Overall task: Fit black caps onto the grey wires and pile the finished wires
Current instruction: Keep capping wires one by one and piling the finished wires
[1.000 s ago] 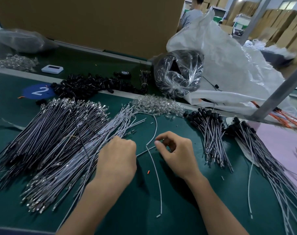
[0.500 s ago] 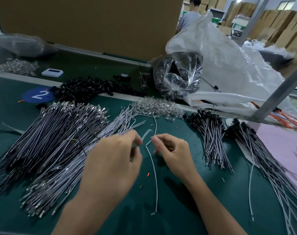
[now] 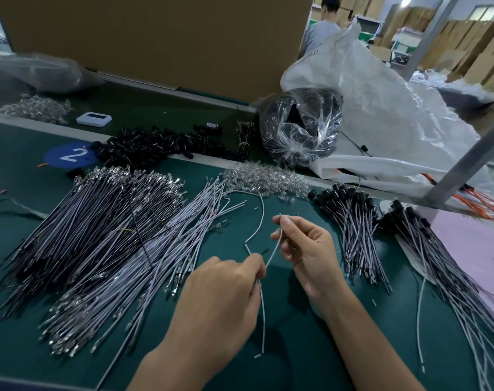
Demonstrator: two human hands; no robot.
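Observation:
My left hand (image 3: 223, 292) pinches grey wires near their middle, above the green table (image 3: 296, 348). One grey wire (image 3: 274, 248) runs up from it to my right hand (image 3: 305, 246), which pinches the wire's upper end between thumb and forefinger. A second grey wire (image 3: 262, 325) hangs down from my left hand toward the table. A big heap of bare grey wires (image 3: 104, 238) lies to the left. Loose black caps (image 3: 158, 145) are piled at the back. Two bundles of capped wires (image 3: 356, 221) lie to the right.
A pile of clear small parts (image 3: 265, 180) sits behind the hands. A clear bag of black parts (image 3: 299, 128) and a large white sack (image 3: 387, 117) stand at the back right. A metal post (image 3: 466, 162) slants at right. A person stands far behind.
My left hand has moved right from the wire heap and lifted a wire. My right hand has taken hold of that wire's upper end and raised it off the table.

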